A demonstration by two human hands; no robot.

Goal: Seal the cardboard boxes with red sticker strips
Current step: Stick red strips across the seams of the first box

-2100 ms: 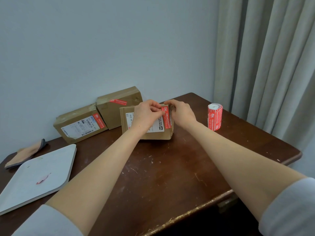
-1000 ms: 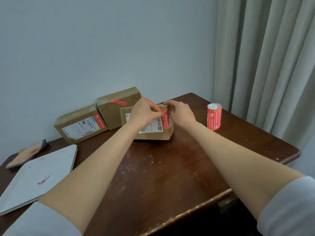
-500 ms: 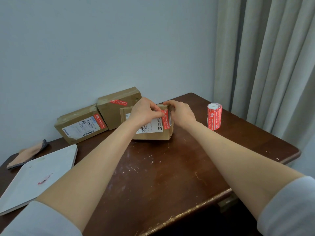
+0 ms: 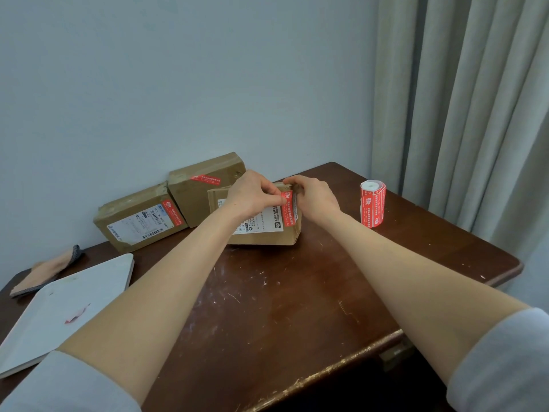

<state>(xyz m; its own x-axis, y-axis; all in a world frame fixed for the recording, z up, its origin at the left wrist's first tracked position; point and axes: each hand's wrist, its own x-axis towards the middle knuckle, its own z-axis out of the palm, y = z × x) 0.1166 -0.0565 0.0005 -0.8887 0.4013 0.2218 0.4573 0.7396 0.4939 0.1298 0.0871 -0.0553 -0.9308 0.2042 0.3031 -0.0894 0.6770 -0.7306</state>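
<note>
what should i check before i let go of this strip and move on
1. Red strip runs down the front box's labelled face: ok.
2. Its upper end stuck down over the top edge: cannot tell, the left hand pinches there.
3. Box steadied: ok, the right hand grips its top edge.
4. Sticker roll upright, apart from the box, on the right: ok.
5. Left back box and rear box each carry a red strip: ok.

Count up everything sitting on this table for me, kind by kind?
Cardboard boxes: 3
Red sticker strips stuck on boxes: 3
Sticker roll: 1
White tray: 1
Red scrap on the tray: 1
Cloth pad: 1
Total: 10
</note>
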